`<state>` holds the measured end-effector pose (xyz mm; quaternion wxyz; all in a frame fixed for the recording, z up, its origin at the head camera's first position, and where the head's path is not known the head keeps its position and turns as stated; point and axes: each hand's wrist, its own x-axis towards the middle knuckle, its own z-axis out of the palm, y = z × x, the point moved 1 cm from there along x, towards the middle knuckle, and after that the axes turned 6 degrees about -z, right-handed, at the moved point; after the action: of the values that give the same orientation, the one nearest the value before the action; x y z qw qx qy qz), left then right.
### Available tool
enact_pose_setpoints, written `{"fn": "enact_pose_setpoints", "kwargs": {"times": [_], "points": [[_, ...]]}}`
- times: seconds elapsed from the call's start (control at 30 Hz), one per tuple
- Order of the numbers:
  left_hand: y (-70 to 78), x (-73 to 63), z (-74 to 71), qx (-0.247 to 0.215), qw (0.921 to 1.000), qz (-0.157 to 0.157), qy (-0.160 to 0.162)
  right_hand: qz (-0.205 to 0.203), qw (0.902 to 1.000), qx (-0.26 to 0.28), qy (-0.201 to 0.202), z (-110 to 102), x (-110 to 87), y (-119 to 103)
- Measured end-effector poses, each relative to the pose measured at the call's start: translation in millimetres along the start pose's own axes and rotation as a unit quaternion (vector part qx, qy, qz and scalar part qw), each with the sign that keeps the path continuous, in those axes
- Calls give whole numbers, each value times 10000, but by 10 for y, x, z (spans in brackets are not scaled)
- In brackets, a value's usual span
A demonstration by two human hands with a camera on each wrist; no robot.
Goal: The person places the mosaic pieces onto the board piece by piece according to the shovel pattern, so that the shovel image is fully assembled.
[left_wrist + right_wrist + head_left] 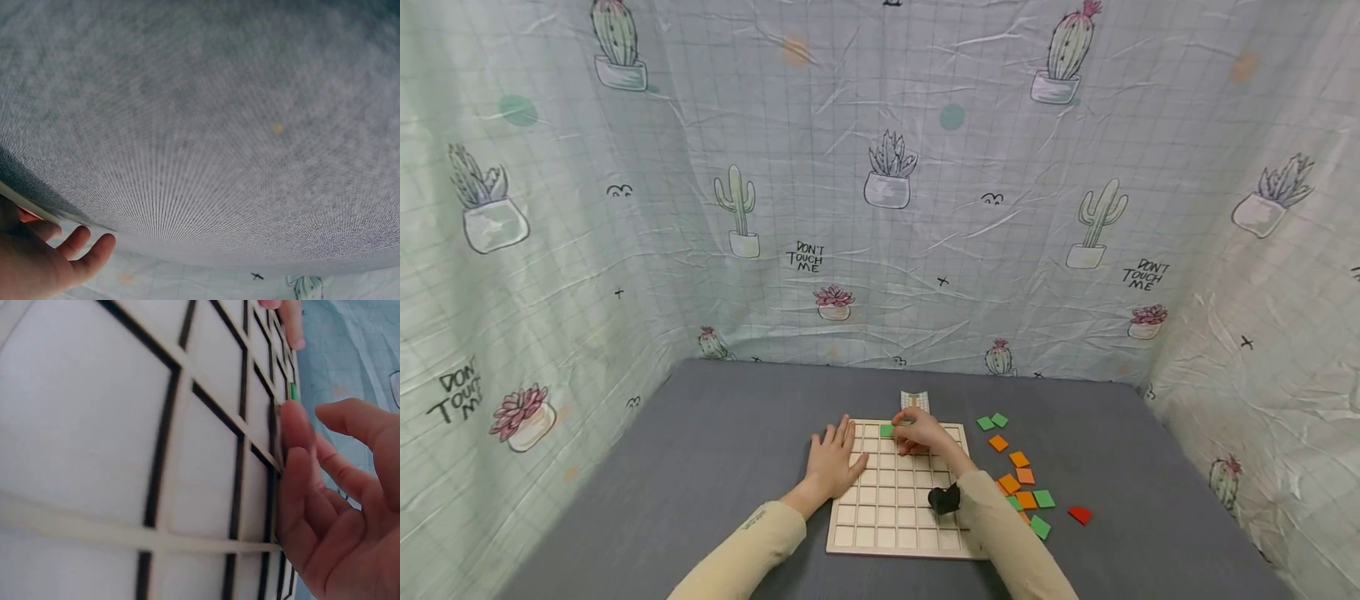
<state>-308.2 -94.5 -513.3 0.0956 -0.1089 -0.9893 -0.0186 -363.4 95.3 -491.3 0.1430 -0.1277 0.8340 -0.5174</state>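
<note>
A pale wooden grid board [867, 534] lies on the grey table, with a green square tile [887, 431] in its far row. My left hand [831, 463] rests on the board's left edge, fingers spread. Over the far part of the board is my right hand [921, 433], just right of the green tile. In the right wrist view the right hand [350, 506] has loosely bent fingers, the thumb and fingertips apart with no tile visible between them. The green tile [294, 391] shows as a sliver past the fingertips. Part of the left hand [37, 256] appears in the left wrist view.
Right of the board lie several orange tiles [1018, 459] and green tiles [1043, 499], some partly behind the right sleeve [1003, 533]. A red piece [1080, 515] sits farther right. A small patterned card [914, 401] stands beyond the board. A cactus-print curtain [880, 292] surrounds the table.
</note>
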Motion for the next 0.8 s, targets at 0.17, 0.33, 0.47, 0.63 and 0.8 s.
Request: {"fn": "enact_pose_setpoints", "kwargs": {"times": [0.17,0.33,0.47,0.63,0.8], "points": [[1,7,-3,-27,10000,7,3,60,9990,345,-281,-78,-44,-30],[-3,5,-9,-33,10000,-1,-6,-7,9982,526,-285,-161,-93,-58],[-7,3,-27,-39,10000,0,-74,-196,9982,484,-307,-249,-158,-113],[-8,5,-49,-68,9999,25,-75,-304,9981,427,-310,-416,-259,-157],[1,-1,-61,-23,10000,55,-35,-341,9983,408,-249,-622,-398,-121]]}}
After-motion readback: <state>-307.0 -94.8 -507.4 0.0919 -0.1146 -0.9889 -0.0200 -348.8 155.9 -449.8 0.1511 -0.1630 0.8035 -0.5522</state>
